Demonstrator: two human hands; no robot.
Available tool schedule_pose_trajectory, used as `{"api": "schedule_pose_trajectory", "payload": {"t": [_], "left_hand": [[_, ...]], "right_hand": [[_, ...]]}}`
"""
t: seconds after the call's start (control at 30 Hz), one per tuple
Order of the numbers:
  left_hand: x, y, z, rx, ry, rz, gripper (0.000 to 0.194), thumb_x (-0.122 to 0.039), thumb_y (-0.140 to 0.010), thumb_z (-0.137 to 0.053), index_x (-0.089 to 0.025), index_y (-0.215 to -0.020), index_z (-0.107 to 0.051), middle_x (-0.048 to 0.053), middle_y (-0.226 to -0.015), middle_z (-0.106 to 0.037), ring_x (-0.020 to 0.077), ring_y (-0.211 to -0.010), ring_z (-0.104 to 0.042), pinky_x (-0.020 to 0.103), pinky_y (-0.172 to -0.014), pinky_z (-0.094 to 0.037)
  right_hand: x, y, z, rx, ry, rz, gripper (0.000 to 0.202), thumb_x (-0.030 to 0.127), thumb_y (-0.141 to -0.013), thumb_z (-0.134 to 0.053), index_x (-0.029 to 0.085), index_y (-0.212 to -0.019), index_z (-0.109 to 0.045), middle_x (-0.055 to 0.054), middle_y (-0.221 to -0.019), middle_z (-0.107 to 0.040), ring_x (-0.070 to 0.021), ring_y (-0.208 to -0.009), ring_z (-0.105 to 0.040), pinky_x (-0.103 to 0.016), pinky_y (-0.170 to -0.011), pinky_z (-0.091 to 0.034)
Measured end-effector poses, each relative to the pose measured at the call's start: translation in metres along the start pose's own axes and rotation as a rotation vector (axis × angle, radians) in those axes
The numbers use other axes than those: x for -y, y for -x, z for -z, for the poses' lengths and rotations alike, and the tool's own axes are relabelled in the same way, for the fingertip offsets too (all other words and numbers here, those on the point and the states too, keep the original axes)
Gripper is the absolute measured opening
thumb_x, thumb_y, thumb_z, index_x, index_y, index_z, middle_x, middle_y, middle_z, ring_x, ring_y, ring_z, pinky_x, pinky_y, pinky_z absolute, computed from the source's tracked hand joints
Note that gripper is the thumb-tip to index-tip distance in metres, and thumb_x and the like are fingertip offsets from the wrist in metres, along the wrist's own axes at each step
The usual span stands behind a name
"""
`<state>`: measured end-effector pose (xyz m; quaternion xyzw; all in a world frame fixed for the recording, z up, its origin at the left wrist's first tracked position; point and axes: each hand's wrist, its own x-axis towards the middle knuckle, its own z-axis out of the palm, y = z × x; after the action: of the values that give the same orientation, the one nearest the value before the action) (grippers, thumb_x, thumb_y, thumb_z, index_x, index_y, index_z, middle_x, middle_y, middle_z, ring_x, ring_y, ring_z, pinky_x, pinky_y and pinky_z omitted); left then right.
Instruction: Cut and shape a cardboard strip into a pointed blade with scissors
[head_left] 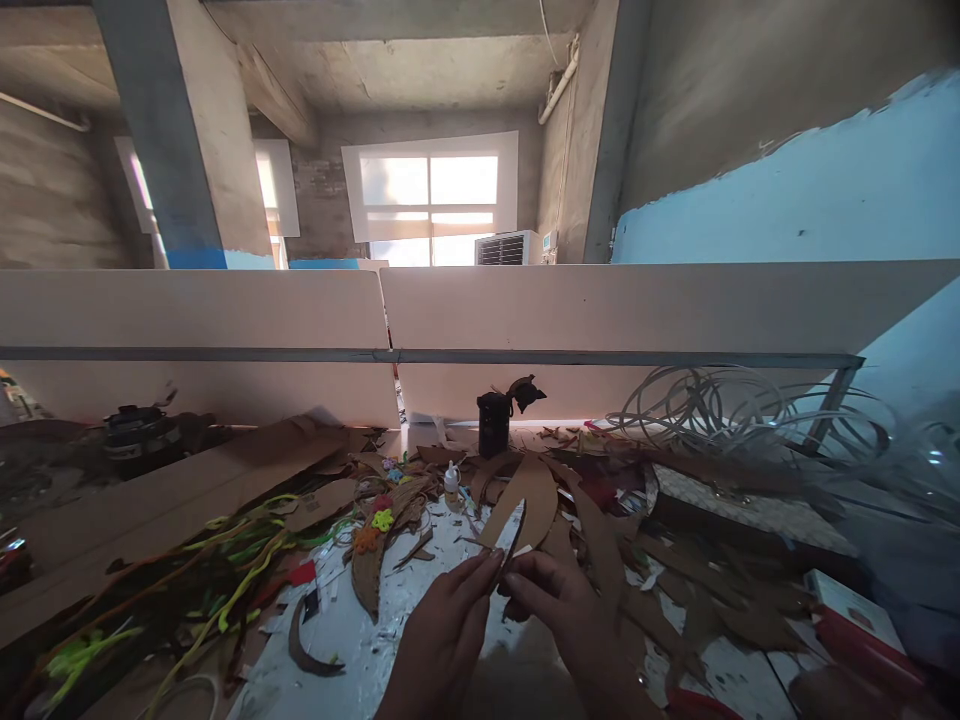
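Both hands meet low in the middle of the head view, above the littered white tabletop [360,650]. Between my left hand [448,622] and my right hand [553,608] stands a narrow, pointed cardboard piece [513,528] with a pale, whitish face, its tip pointing up and away. My left thumb and fingers pinch its lower left side. Fingers of the right hand close on its lower right edge; the exact contact there is dark and partly hidden. Just behind it lies a larger brown leaf-shaped cardboard piece [537,500].
A small white glue bottle [451,487] and a black cup-like container [493,425] stand farther back. Yellow and green fuzzy stems [247,580] lie left, near a curved dark piece [304,640]. At right are cardboard scraps [675,570], a patterned bag [742,515] and coiled tubing [720,405].
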<state>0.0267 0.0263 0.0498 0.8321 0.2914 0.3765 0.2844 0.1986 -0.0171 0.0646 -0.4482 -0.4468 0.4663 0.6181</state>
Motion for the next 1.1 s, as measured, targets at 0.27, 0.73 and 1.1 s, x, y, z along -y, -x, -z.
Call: {"api": "schedule_pose_trajectory", "payload": {"t": [0.27,0.73,1.1], "left_hand": [[-0.001,-0.002,-0.001,0.003,0.067,0.074,0.041,-0.026,-0.096,-0.043,-0.037,-0.133,-0.059,-0.001,-0.137,-0.061,0.0195,-0.126,-0.056,0.032,-0.107,-0.043],[-0.036,-0.021,0.002,-0.006,0.477,0.310,0.032,-0.040,-0.090,-0.055,-0.022,-0.107,-0.074,0.006,-0.111,-0.074,0.0252,-0.104,-0.064,0.033,-0.091,-0.048],[-0.053,-0.048,0.004,0.044,0.772,0.534,0.018,-0.032,-0.067,-0.071,-0.017,-0.077,-0.073,0.001,-0.069,-0.067,0.0166,-0.067,-0.057,0.025,-0.064,-0.041]], "right_hand": [[0.002,0.001,-0.003,-0.045,0.012,0.008,0.042,0.056,-0.063,-0.081,0.016,-0.071,-0.072,0.000,-0.064,-0.063,-0.0134,-0.058,-0.056,-0.026,-0.058,-0.046],[0.007,0.003,0.001,-0.097,0.014,0.044,0.034,0.051,-0.069,-0.077,0.017,-0.070,-0.070,0.001,-0.065,-0.062,-0.0134,-0.060,-0.054,-0.025,-0.058,-0.044],[0.015,0.005,0.003,-0.156,0.082,0.039,0.037,0.054,-0.068,-0.076,0.018,-0.070,-0.069,-0.001,-0.066,-0.063,-0.0159,-0.062,-0.055,-0.027,-0.059,-0.046]]}}
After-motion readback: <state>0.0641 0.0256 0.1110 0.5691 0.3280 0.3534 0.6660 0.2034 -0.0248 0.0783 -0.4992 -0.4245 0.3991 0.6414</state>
